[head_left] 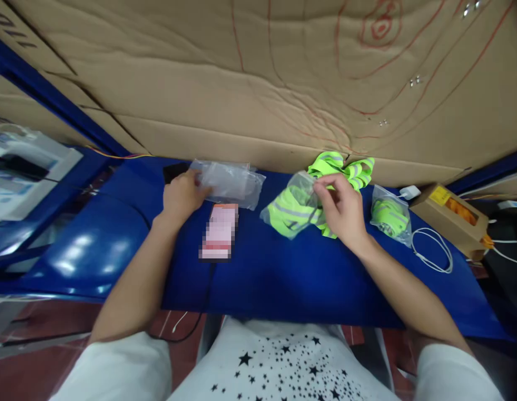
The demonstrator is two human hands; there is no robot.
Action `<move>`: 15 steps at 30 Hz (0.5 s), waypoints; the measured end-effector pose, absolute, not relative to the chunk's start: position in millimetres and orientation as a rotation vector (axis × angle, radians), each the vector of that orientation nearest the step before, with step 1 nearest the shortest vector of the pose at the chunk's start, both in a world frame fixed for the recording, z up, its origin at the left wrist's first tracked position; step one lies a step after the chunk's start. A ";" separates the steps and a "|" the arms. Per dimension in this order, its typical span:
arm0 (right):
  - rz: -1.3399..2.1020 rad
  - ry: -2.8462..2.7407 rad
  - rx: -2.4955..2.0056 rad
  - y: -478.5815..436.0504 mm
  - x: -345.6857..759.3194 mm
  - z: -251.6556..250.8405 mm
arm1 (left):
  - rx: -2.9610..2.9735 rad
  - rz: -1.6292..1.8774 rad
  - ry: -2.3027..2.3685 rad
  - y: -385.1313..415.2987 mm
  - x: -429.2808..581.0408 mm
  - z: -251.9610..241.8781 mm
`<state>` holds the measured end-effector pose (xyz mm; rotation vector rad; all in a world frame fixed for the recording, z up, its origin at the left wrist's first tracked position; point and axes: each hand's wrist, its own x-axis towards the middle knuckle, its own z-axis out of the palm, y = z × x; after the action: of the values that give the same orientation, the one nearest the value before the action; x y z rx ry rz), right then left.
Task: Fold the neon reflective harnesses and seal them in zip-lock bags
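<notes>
My right hand [344, 209] pinches the rim of a clear plastic bag [306, 179] with a bundled neon-green reflective strap [289, 209] inside. Behind that hand, more loose neon-green reflective straps [360, 171] lie against the cardboard. My left hand [183, 195] rests at the left end of a pile of flat clear plastic bags [237, 182]. Its thumb stands apart from the fingers, whose tips are partly hidden. Below the pile lies a phone [220, 231] with a blurred-out screen. Right of my right hand sits another bagged neon-green strap [389, 217].
The blue table [283, 284] backs onto a tall cardboard sheet [191, 94]. A cardboard box [450, 220] with orange contents and a coiled white cable [433, 250] are at the right. A black object [173, 171] lies behind my left hand. A dark cable [208, 284] runs from the phone over the front edge.
</notes>
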<state>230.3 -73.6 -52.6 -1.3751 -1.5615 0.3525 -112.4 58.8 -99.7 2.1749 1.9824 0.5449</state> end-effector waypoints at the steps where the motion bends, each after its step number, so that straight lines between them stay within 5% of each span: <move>1: 0.317 -1.589 -1.354 -58.1 225.9 -46.4 | 2.147 0.621 1.963 60.5 -116.9 -99.2; 8: 0.341 -1.626 -1.510 31.8 218.4 -61.9 | 1.934 1.221 1.996 61.2 -136.2 -85.2; 15: 0.051 -2.025 -1.527 -3.8 228.4 -71.1 | 2.220 1.673 1.896 36.5 -114.9 -77.9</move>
<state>228.4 -3.8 -71.1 -1.5273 -2.0247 0.0508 -114.9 36.5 -77.9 2.2201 1.8961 1.6726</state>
